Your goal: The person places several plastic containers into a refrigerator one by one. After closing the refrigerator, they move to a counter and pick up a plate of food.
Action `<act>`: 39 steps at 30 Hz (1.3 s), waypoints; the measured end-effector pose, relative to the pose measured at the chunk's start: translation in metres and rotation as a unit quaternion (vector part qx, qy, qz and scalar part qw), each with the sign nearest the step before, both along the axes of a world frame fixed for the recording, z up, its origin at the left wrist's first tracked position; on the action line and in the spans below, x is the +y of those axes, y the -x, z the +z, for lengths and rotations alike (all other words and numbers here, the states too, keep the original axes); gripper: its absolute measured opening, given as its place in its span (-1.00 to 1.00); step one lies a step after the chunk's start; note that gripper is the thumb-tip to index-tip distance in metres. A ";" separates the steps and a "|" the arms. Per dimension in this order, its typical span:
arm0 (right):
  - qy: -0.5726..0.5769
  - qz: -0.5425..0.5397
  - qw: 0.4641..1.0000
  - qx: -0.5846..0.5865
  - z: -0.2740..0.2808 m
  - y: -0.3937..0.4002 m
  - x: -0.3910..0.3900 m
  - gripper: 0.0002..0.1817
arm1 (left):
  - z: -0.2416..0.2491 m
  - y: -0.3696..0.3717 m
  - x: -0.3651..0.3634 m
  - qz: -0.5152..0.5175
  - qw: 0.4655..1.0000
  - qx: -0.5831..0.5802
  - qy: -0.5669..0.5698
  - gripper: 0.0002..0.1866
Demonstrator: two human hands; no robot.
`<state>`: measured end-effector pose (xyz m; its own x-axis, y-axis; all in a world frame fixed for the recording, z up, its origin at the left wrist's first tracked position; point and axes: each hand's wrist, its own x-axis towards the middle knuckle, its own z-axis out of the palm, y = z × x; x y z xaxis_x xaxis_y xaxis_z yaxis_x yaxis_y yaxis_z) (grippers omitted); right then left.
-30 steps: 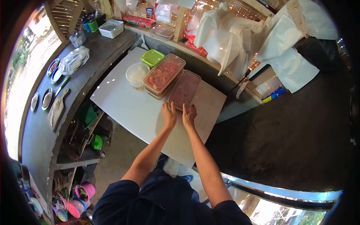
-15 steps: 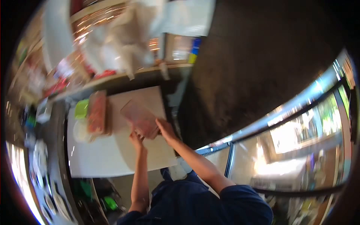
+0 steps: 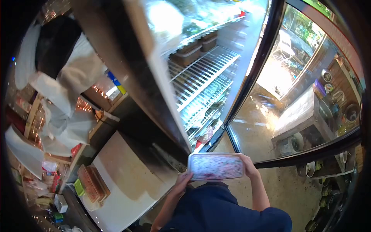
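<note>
A rectangular lidded container (image 3: 216, 167), with pinkish and whitish contents showing through, is held level in front of my body. My left hand (image 3: 182, 181) grips its left end, and my right hand (image 3: 249, 167) is closed on its right end. Beyond it stands an open refrigerator with wire shelves (image 3: 206, 77). Brown containers (image 3: 186, 56) sit on an upper shelf, below bagged items.
The glass door (image 3: 257, 120) stands open to the right. At the left is a white table (image 3: 127, 170), with a red-filled container (image 3: 92, 183) and a green lid (image 3: 79, 187) at its far edge. Shelves with pots (image 3: 311, 169) are at lower right.
The view has turned right, from the white table to the open refrigerator. The container in both hands has moved away from above the table and is now before the shelves.
</note>
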<state>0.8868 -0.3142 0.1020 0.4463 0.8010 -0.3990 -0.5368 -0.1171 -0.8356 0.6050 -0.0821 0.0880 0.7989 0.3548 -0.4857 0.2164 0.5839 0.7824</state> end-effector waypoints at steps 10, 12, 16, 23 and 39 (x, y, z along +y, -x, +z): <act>-0.163 -0.301 0.937 0.076 0.006 -0.112 0.073 -0.48 | 0.104 -0.276 0.011 0.205 0.941 -0.148 -0.227 -0.21; -0.197 -0.308 0.928 0.071 0.038 -0.139 0.126 -0.51 | 0.094 -0.317 0.025 0.208 0.919 -0.175 -0.285 -0.21; -0.192 -0.296 0.936 0.009 0.065 -0.198 0.209 -0.53 | 0.094 -0.371 0.061 0.205 0.834 -0.039 -0.511 -0.12; -0.109 -0.254 0.961 -0.029 0.071 -0.276 0.318 -0.62 | 0.104 -0.438 0.118 0.189 0.827 0.064 -0.525 -0.03; -0.173 -0.218 0.955 0.101 0.054 -0.292 0.433 -0.64 | 0.094 -0.457 0.208 0.186 0.878 0.102 -0.428 -0.30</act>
